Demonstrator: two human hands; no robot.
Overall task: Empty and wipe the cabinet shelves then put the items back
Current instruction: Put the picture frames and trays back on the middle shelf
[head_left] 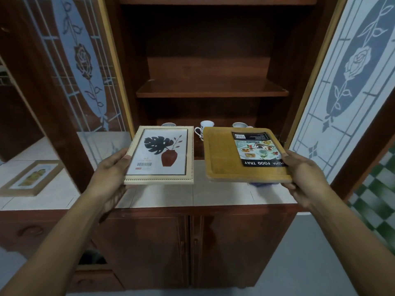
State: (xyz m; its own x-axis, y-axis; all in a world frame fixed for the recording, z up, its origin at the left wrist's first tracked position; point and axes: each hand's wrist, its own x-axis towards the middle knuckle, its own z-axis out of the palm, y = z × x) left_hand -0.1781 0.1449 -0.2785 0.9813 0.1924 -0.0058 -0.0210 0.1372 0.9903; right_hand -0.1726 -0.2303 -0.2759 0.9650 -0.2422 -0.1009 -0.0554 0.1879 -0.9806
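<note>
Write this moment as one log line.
left hand: holds picture frame | right hand: holds wooden tray | both: above tiled counter, before open cabinet | mugs: behind, inside cabinet

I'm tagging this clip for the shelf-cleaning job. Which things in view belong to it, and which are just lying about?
Job: left hand holding cream picture frame; right hand holding wooden food tray; bare cabinet shelf; mugs.
Lying about: framed picture on the tiled counter, possibly an emptied item; lower cupboard doors; checkered floor.
</note>
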